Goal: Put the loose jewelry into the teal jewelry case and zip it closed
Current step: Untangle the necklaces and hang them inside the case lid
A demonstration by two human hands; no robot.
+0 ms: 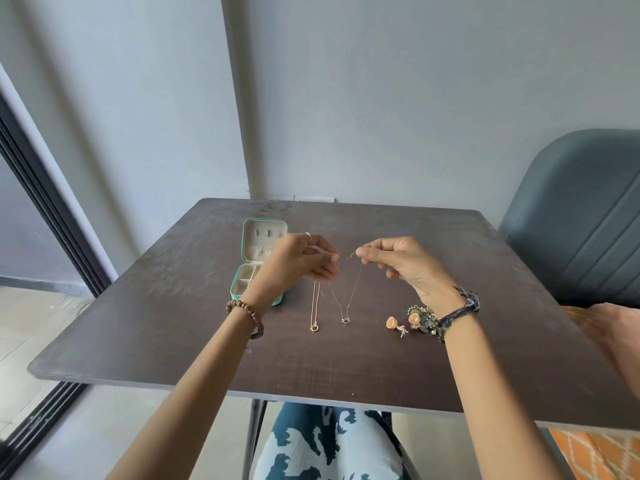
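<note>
Dark surface [173, 323] fills mid-frame. The teal jewelry case [258, 261] lies open, left of centre. Your left hand [304, 261] and right hand [401, 263] each pinch one end of a thin necklace [349, 301], whose pendant hangs at centre. A second necklace [314, 313] and earrings [408, 322] lie nearby.

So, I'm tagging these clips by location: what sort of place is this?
Probably a room in a home: a small dark table pushed against a plain wall, a padded blue-grey chair beside it, and a dark-framed sliding door at the left.
</note>
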